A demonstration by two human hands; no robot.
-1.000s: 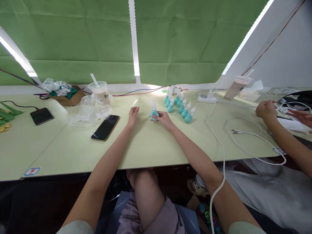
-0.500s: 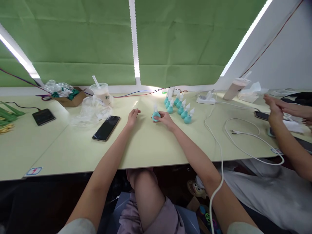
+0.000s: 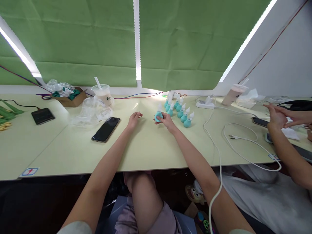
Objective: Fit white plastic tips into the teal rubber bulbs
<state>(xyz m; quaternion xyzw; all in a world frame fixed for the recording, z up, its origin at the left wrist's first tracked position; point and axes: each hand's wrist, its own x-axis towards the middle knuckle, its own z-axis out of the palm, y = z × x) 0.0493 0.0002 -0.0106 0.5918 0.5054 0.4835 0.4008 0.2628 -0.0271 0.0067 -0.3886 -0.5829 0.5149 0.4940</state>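
Note:
My right hand holds a teal bulb syringe just over the table. Its pale, see-through tip points up, and thumb and fingers close round the bulb. To the left, my left hand rests on the tabletop, loosely bent with the fingers apart and nothing seen in it. Beyond the right hand, several more teal bulb syringes stand upright in short rows, tips up.
A phone, a crumpled plastic bag and a drink cup lie left. A power strip and white cable are right. Another person's hands are at the far right, near a second cup.
The view has shifted slightly. The bulb syringe in my right hand has moved a little right and leans slightly. My left hand stays on the table. The other person's hands have shifted.

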